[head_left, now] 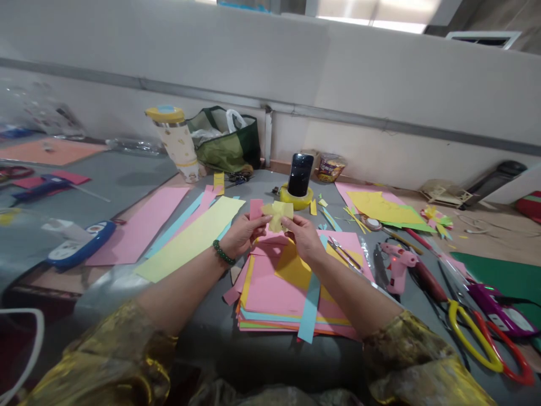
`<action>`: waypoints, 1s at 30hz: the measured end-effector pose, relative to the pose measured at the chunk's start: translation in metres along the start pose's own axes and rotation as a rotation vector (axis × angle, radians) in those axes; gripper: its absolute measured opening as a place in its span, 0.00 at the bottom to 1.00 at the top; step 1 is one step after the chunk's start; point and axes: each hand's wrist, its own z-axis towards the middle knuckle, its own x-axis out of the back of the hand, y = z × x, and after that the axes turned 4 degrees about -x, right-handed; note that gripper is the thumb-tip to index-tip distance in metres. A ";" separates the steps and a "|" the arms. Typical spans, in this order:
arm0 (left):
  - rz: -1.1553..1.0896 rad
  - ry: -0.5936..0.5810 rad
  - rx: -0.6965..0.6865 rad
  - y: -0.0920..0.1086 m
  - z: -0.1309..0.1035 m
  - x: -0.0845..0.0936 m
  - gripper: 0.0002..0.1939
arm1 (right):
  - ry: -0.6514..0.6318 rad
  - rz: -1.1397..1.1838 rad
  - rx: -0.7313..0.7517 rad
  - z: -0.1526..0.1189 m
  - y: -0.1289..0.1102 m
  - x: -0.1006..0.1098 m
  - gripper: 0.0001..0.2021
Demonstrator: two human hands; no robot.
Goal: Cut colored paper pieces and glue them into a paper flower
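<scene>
Between my two hands is a small yellow paper piece (276,213), shaped something like a cross or flower. My left hand (242,234) pinches its left side, where a small pink paper piece (256,208) also shows at the fingers. Thumb and fingers of my right hand (303,235) close on its right edge. Both hands are above a stack of coloured paper (270,287), pink on top. A light blue paper strip (311,307) lies across that stack, and small scissors (344,254) rest on it beside my right forearm.
Paper strips (198,234) lie to the left, near a blue-and-white tool (87,243). A phone (300,175) stands on a yellow tape roll (296,195). At right are a pink glue gun (398,265), large scissors (473,335) and a paper flower (437,220). A tumbler (175,144) stands behind.
</scene>
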 end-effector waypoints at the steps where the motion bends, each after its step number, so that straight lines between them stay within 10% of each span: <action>1: 0.002 -0.009 -0.004 -0.001 0.000 0.000 0.19 | -0.004 0.000 0.002 0.001 0.000 0.000 0.20; 30: 0.044 -0.001 0.047 -0.007 0.001 -0.003 0.12 | 0.129 -0.320 0.252 -0.005 -0.007 0.001 0.15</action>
